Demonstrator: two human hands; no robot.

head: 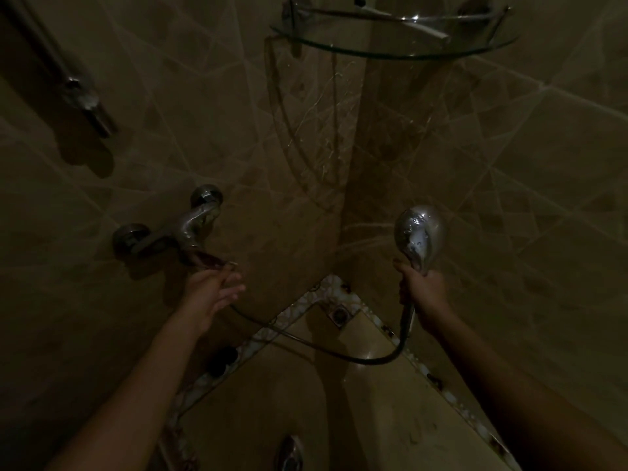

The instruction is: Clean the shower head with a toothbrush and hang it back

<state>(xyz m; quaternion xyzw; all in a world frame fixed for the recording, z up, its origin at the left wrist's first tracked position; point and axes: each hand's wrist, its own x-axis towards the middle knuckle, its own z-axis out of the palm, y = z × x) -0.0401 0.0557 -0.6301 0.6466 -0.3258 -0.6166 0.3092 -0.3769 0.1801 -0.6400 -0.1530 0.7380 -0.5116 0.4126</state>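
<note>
The chrome shower head (419,234) is upright in the dim corner, its shiny back toward me. My right hand (423,290) is closed around its handle. Thin streams of water leave the head toward the corner wall. Its hose (326,348) loops down over the floor and back to the wall mixer tap (190,229). My left hand (212,290) sits just under the tap's lever (212,261), fingers loosely apart and touching it. No toothbrush shows in this view.
A glass corner shelf (394,39) hangs at the top. The shower rail with its holder (80,96) runs down the left wall. A floor drain (338,314) sits in the tiled corner. A dark round object (221,360) lies on the floor border.
</note>
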